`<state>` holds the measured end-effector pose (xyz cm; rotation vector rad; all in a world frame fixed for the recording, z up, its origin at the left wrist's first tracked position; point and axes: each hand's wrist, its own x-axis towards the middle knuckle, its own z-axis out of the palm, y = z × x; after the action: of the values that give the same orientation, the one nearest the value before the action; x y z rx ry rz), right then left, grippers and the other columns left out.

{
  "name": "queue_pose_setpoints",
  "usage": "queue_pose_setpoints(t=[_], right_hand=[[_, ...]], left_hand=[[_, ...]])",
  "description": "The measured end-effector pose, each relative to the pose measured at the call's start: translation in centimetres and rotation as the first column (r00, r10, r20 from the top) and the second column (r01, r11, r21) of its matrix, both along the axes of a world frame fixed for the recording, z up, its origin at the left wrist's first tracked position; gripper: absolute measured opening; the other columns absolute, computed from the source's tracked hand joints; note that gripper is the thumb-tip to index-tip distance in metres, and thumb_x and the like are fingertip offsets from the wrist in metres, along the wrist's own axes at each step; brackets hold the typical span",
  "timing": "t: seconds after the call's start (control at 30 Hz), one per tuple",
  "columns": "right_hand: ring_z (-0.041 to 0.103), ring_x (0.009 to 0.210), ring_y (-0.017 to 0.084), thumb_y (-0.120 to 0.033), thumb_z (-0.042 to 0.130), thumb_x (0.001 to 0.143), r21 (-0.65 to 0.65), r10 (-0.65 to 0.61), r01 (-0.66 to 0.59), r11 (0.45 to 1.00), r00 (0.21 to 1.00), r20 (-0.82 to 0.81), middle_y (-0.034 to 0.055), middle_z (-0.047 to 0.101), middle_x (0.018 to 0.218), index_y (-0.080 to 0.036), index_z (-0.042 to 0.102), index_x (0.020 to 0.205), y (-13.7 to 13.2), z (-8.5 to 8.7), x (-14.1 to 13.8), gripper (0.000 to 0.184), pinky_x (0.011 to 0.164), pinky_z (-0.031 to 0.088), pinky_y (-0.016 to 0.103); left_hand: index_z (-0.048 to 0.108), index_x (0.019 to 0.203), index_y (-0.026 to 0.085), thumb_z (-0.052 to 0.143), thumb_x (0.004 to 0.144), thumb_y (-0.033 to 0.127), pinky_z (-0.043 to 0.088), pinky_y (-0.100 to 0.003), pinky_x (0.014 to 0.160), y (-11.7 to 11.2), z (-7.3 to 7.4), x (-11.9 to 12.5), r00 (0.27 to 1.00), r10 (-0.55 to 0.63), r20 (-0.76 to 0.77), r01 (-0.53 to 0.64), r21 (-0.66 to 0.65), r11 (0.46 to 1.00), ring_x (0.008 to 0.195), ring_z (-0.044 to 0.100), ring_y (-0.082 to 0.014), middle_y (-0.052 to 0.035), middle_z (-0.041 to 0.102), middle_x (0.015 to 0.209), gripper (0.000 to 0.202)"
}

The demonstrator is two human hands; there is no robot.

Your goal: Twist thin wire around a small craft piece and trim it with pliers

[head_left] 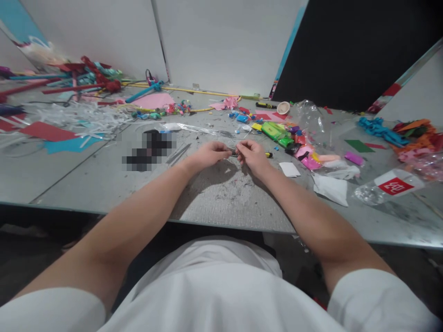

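Note:
My left hand (212, 153) and my right hand (252, 157) meet just above the table, fingertips almost touching. Both are closed in a pinch around something small and dark (234, 152) that is too little to name. A yellow and black tool, perhaps a utility knife (268, 155), lies by my right hand, mostly hidden behind it. Left of my left hand, dark thin strips (179, 153) rest on the tabletop (221, 203). A folded white paper (290, 169) is to the right of my right hand.
Colourful clay packets (275, 132) lie beyond my right hand. A clear plastic bottle (389, 186) lies on its side at right. Shredded white paper (83, 115), red card (48, 131) and coloured sticks (74, 88) cover the left side. A pixelated dark area (148, 151) hides something.

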<state>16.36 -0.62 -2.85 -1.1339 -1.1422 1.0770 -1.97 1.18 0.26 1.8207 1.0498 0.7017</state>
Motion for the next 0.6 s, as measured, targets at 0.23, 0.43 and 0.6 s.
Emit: queue_pose_setpoints(t=[0.23, 0.43, 0.6], right_hand=[[0.054, 0.052, 0.009, -0.025, 0.080, 0.088, 0.080, -0.005, -0.001, 0.997, 0.997, 0.073, -0.0058, 0.062, 0.064, -0.022, 0.064, 0.083, -0.55, 0.37, 0.02, 0.017, 0.049, 0.043, 0.021], [0.053, 0.051, 0.010, -0.025, 0.078, 0.088, 0.116, -0.006, -0.005, 0.993, 0.996, 0.092, -0.0068, 0.058, 0.061, -0.023, 0.061, 0.082, -0.65, 0.47, -0.12, 0.018, 0.049, 0.044, 0.022], [0.053, 0.053, 0.009, -0.027, 0.079, 0.088, 0.113, -0.001, -0.009, 0.994, 0.995, 0.095, -0.0065, 0.059, 0.063, -0.024, 0.060, 0.082, -0.64, 0.44, -0.11, 0.020, 0.050, 0.045, 0.022]], left_hand=[[0.069, 0.079, 0.017, 0.068, 0.095, 0.018, 0.032, -0.025, 0.054, -0.29, 0.07, 0.11, 0.999, -0.004, 0.046, 0.004, 0.000, 1.000, 0.055, 0.046, -0.0090, 0.0021, 0.057, 0.062, 0.016], [0.068, 0.078, 0.016, 0.073, 0.095, 0.020, 0.034, -0.023, 0.055, -0.38, 0.09, 0.23, 0.998, -0.007, 0.064, 0.009, -0.028, 1.000, 0.056, 0.049, -0.0084, 0.0015, 0.059, 0.063, 0.017], [0.067, 0.075, 0.016, 0.072, 0.095, 0.020, 0.034, -0.024, 0.057, -0.23, 0.01, 0.24, 0.998, -0.001, 0.061, 0.004, -0.044, 0.999, 0.057, 0.049, -0.0091, 0.0012, 0.059, 0.063, 0.021]])
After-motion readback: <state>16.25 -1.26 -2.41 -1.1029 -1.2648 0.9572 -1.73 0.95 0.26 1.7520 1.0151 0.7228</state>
